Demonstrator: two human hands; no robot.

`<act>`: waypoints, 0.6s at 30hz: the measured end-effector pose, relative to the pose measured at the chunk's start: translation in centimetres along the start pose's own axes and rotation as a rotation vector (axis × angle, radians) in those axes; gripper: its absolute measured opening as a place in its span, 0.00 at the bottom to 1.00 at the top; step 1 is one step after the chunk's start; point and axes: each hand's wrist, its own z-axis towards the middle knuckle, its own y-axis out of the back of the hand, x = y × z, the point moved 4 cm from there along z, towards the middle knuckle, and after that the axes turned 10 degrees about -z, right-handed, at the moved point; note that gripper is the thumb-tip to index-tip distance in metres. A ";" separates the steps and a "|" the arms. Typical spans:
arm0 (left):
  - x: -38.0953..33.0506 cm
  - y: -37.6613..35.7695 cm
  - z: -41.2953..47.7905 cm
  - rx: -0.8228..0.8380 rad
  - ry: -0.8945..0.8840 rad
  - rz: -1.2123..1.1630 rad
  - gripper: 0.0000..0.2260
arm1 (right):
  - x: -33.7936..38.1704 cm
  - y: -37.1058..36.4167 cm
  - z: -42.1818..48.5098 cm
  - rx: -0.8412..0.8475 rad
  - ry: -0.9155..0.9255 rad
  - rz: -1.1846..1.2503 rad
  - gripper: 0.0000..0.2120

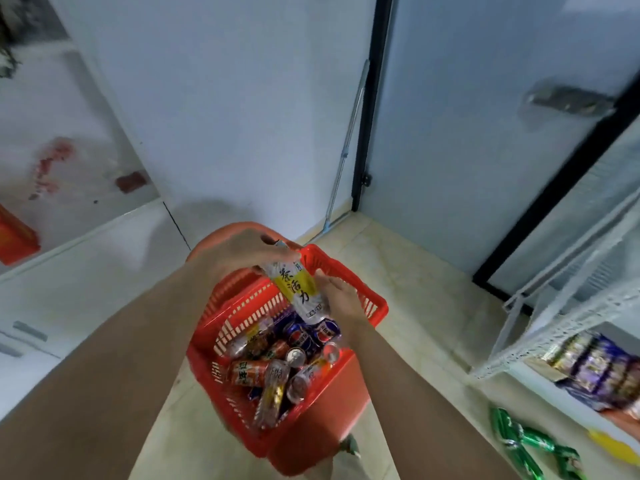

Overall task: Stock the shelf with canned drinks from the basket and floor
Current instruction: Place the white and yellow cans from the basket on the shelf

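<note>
left hand (242,252) grips top of white-and-yellow can (298,291) | right hand (341,300) touches its side | below: red basket (322,410) of loose cans (263,372) | green cans (533,445) on floor

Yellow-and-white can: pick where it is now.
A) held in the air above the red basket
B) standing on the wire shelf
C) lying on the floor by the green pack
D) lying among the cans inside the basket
A: the left hand grips the top of the yellow-and-white can, the right hand is at its lower side, and it hangs tilted over the red basket.
</note>
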 end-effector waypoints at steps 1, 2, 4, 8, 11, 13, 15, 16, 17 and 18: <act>-1.7 -0.3 -0.8 0.009 -0.028 0.007 0.29 | 0.7 0.6 -1.4 -0.015 0.000 0.025 0.22; -3.6 -0.8 -1.7 0.028 -0.050 0.022 0.31 | 1.2 1.4 -2.7 -0.031 0.012 0.043 0.23; -7.1 -2.1 -3.3 0.084 -0.108 0.048 0.33 | 2.2 2.8 -5.3 -0.051 0.051 0.045 0.28; -13.8 -6.6 -6.2 0.193 -0.188 0.118 0.28 | 2.9 7.8 -10.6 -0.123 0.092 0.007 0.34; -19.0 -11.2 -7.7 0.265 -0.273 0.205 0.33 | 2.1 12.7 -14.2 -0.205 0.085 0.060 0.20; -22.6 -14.3 -8.1 0.307 -0.332 0.261 0.38 | 1.5 16.1 -16.3 -0.266 0.090 0.074 0.19; -26.5 -17.6 -8.6 0.354 -0.372 0.322 0.36 | 1.3 19.9 -18.4 -0.312 0.109 0.106 0.19; -28.5 -19.4 -9.1 0.369 -0.383 0.349 0.30 | 1.2 22.1 -19.5 -0.333 0.112 0.120 0.17; -30.6 -21.3 -9.6 0.380 -0.407 0.360 0.24 | 1.1 24.3 -20.6 -0.351 0.117 0.134 0.15; -32.6 -23.1 -10.1 0.386 -0.425 0.364 0.19 | 1.1 26.5 -21.9 -0.369 0.125 0.140 0.14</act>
